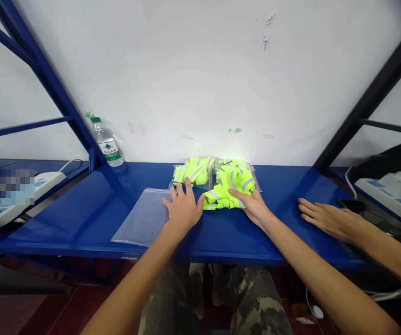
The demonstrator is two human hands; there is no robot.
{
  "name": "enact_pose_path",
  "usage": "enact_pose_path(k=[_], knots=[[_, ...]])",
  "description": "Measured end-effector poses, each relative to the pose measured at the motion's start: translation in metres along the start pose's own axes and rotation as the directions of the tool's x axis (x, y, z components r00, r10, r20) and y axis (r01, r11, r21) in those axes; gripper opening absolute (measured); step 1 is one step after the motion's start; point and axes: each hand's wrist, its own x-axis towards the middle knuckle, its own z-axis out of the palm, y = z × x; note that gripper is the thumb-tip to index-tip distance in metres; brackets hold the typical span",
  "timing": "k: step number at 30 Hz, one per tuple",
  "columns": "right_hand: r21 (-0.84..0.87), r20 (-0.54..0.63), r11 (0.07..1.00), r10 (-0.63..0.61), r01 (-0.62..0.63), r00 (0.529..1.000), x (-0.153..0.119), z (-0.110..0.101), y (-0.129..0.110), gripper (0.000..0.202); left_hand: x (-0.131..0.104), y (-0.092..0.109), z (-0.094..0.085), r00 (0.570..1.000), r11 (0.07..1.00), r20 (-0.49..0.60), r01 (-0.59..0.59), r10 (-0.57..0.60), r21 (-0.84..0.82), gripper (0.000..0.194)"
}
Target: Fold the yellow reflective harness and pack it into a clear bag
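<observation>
On the blue table lies a loosely folded, fluorescent yellow reflective vest [226, 191] with grey stripes. My right hand [254, 207] grips its right side, thumb on top and fingers underneath. My left hand [183, 205] has its fingers spread, palm down, with the thumb against the vest's left edge. Left of that hand is a flat clear zip bag [143, 218], its near corner at the table's front edge. Behind the left fingertips sits a bagged yellow vest [193, 172]. Another bagged vest [233, 164] lies behind the held one, partly hidden by it.
A water bottle [108, 144] stands at the table's back left by the blue frame post. At right, another person's hand [326, 221] rests on the table [82, 218]. Power strips [389, 195] and cables lie beyond both ends. A white wall rises behind.
</observation>
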Motion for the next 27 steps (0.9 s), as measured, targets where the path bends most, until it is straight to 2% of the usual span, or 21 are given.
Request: enact_pose_path(k=[1, 3, 6, 9, 11, 14, 16, 18, 23, 27], knots=[[0.000, 0.003, 1.000, -0.001, 0.001, 1.000, 0.000, 0.000, 0.000, 0.055, -0.004, -0.003, 0.000, 0.998, 0.998, 0.052, 0.033, -0.036, 0.049, 0.072], [-0.001, 0.007, 1.000, 0.005, -0.005, 1.000, -0.001, 0.001, -0.001, 0.054, -0.014, -0.004, -0.001, 0.993, 0.995, 0.117, 0.019, -0.030, 0.097, 0.070], [-0.010, -0.019, 1.000, 0.012, -0.012, 1.000, -0.003, 0.002, -0.003, 0.052, -0.027, -0.001, -0.004, 0.993, 0.995, 0.099, -0.069, 0.061, 0.075, 0.056], [-0.006, -0.056, 1.000, 0.007, -0.008, 0.998, -0.003, 0.003, -0.004, 0.049, -0.031, 0.004, -0.008, 0.984, 0.990, 0.103, -0.140, 0.142, -0.028, 0.035], [0.002, -0.084, 1.000, 0.004, -0.004, 0.996, -0.003, 0.003, -0.006, 0.047, -0.027, 0.006, -0.010, 0.984, 0.990, 0.116, -0.126, 0.132, -0.061, 0.031], [0.007, -0.128, 1.000, 0.010, -0.009, 0.992, -0.004, 0.003, -0.008, 0.047, -0.013, 0.005, -0.010, 0.992, 0.999, 0.117, -0.047, 0.045, 0.022, 0.040], [0.013, -0.156, 1.000, 0.015, -0.013, 0.988, -0.004, 0.003, -0.010, 0.048, -0.002, 0.002, -0.008, 0.985, 0.996, 0.173, -0.008, -0.008, 0.090, 0.047], [0.027, -0.178, 1.000, 0.010, -0.005, 0.984, -0.005, 0.004, -0.012, 0.053, 0.007, -0.001, -0.005, 0.965, 0.994, 0.260, -0.004, -0.023, 0.106, 0.045], [0.060, -0.211, 0.998, 0.011, 0.002, 0.978, -0.001, -0.002, -0.013, 0.055, 0.018, -0.002, -0.004, 0.942, 0.997, 0.329, -0.081, 0.071, 0.017, 0.026], [0.181, -0.170, 0.982, 0.079, -0.048, 0.982, 0.004, -0.010, -0.015, 0.042, 0.021, 0.008, -0.002, 0.943, 0.976, 0.267, -0.167, 0.199, -0.139, 0.031]])
